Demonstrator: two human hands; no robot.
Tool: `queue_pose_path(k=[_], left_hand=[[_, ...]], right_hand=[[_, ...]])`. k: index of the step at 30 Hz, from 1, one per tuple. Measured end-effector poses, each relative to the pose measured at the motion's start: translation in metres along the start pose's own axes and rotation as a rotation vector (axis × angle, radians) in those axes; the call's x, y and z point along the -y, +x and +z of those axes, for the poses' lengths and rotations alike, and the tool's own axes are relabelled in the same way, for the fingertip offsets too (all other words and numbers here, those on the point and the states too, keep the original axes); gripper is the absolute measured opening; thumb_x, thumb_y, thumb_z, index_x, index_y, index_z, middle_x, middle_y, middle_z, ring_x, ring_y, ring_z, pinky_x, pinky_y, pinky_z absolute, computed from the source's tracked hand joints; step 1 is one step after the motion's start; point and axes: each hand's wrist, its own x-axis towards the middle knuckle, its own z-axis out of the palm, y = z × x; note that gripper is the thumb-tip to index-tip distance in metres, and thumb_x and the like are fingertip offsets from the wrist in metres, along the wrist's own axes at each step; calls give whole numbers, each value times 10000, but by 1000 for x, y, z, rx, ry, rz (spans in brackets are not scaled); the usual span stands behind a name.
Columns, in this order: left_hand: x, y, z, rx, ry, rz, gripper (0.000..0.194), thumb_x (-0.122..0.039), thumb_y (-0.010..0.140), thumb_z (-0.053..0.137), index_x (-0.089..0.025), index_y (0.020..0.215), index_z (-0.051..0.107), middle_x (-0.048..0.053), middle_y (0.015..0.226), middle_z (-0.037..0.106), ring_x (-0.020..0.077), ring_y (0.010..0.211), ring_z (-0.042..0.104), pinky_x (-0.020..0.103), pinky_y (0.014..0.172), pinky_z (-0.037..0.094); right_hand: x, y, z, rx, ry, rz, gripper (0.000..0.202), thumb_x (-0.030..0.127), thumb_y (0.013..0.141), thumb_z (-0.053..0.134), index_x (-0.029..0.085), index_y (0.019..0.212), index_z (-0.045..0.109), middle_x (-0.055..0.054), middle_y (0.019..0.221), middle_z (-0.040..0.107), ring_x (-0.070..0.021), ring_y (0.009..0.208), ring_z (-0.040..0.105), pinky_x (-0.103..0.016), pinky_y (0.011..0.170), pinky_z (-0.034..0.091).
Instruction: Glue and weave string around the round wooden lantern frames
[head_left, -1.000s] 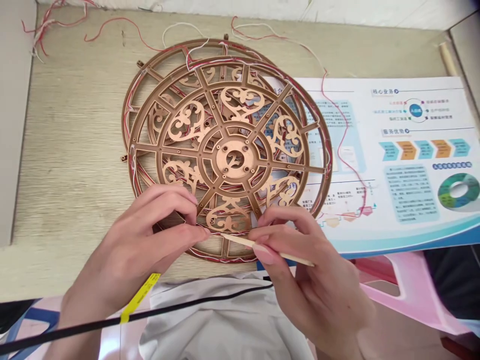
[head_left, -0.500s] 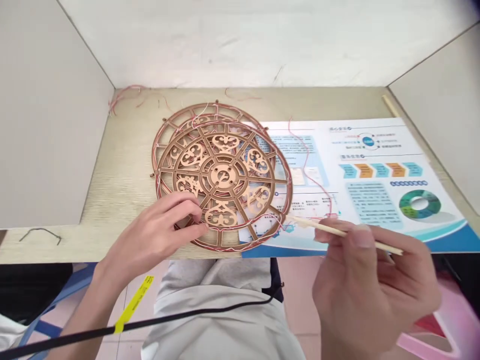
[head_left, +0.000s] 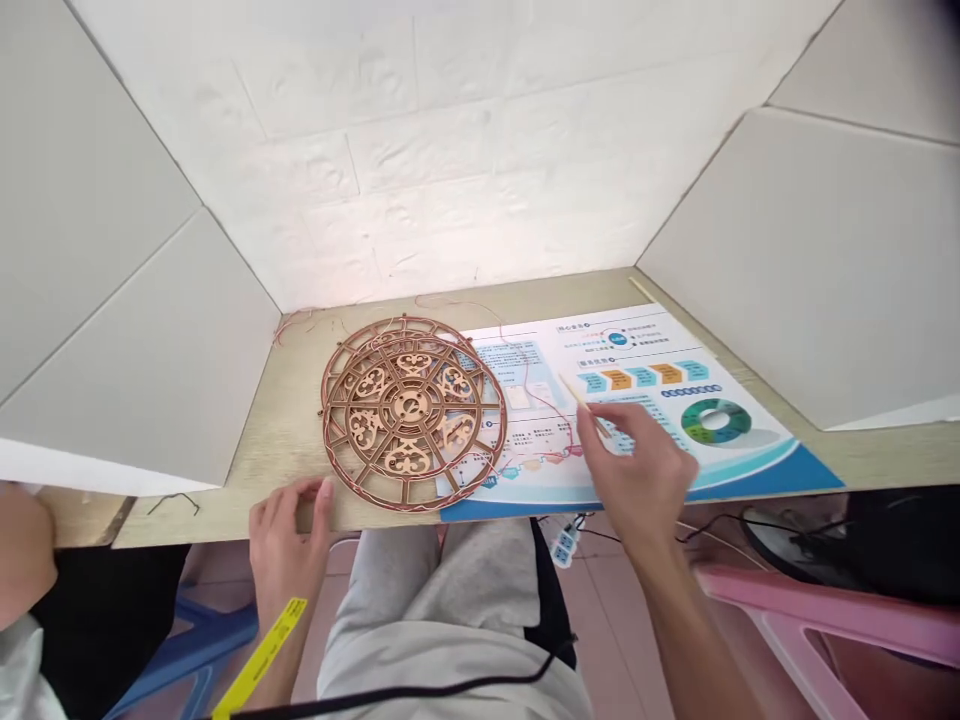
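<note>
Two openwork brown wooden wheels lie stacked on the desk, the upper wheel point(head_left: 411, 406) slightly nearer to me and overlapping the lower one point(head_left: 352, 345). Red and white wires run along their rims. My left hand point(head_left: 291, 525) rests at the desk's front edge, just left of the wheels, fingers bent and thumb apart, holding nothing. Over the printed sheet point(head_left: 540, 480), my right hand point(head_left: 637, 460) pinches a thin wooden stick point(head_left: 573, 388) between thumb and fingers, its tip pointing up and left. A loose red wire point(head_left: 526, 375) curves across the sheet.
White panels point(head_left: 847, 260) enclose the desk at the sides and back. A bent dark wire point(head_left: 176, 500) lies at front left; loose wires point(head_left: 296, 318) sit at the back corner. Below are a pink stool point(head_left: 795, 600), a blue stool point(head_left: 195, 650) and a power strip point(head_left: 566, 542). Another person's arm point(head_left: 22, 560) shows at left.
My left hand has drawn back from the upper wheel to the desk edge. My right hand has moved with the stick away from the wheel's rim over the sheet. The view has tilted up.
</note>
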Motion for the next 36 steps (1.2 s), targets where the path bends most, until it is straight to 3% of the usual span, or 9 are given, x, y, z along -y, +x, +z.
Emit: queue_pose_path(k=[4,9,15,19,22,25,27,31,36], left_hand=[[-10,7,7,160,-45,-134,457,-607,948,466,-225,847,696,100,893,744,308,889,574,471,898,454],[-8,29,13,235,-70,-199,444,-581,888,445,-214,845,692,111,893,757,313,900,624,444,880,470],[13,64,7,345,-52,-287,380,-551,835,472,-226,811,667,91,810,756,293,781,676,377,710,470],[23,82,4,368,-41,-306,343,-521,836,480,-230,818,662,86,854,771,288,828,695,361,719,470],[30,90,5,365,-39,-313,329,-507,838,491,-230,835,668,87,874,776,290,845,694,360,731,475],[34,94,8,346,-53,-305,309,-500,833,507,-232,809,659,86,843,760,291,836,683,357,728,469],[35,93,9,316,-70,-304,297,-493,833,514,-234,797,655,83,851,754,286,838,675,351,723,456],[33,82,12,216,-121,-324,329,-537,839,530,-238,814,665,69,832,735,266,793,651,338,690,426],[30,69,10,28,-253,-314,432,-609,884,497,-207,951,637,59,918,685,176,667,580,307,665,460]], right_hand=[[-9,18,25,141,-102,-69,195,282,902,552,208,741,635,-74,676,679,-263,725,632,-376,712,420],[-13,24,36,262,-173,-134,174,225,892,515,209,744,606,-89,662,642,-277,744,583,-366,702,342],[-8,27,15,382,-84,-257,240,310,1018,461,196,927,651,-122,907,718,-289,909,611,-382,795,412],[13,8,-3,599,57,-463,191,381,994,600,211,1055,662,-94,1030,708,-273,999,604,-376,866,472],[29,-5,-4,729,93,-536,159,338,962,660,205,1049,654,-104,1045,677,-283,988,578,-388,831,482],[39,-9,-1,817,122,-565,61,237,997,582,208,979,633,-112,1069,658,-281,1022,566,-396,844,473],[43,-7,-2,881,156,-585,128,192,1012,531,215,907,601,-91,1028,663,-257,999,578,-379,840,470],[51,3,-16,985,229,-600,196,193,1042,475,227,859,534,-27,867,663,-201,861,613,-350,831,467],[62,18,-26,1014,281,-517,195,246,1057,466,231,874,532,-2,790,659,-181,746,598,-337,798,461]])
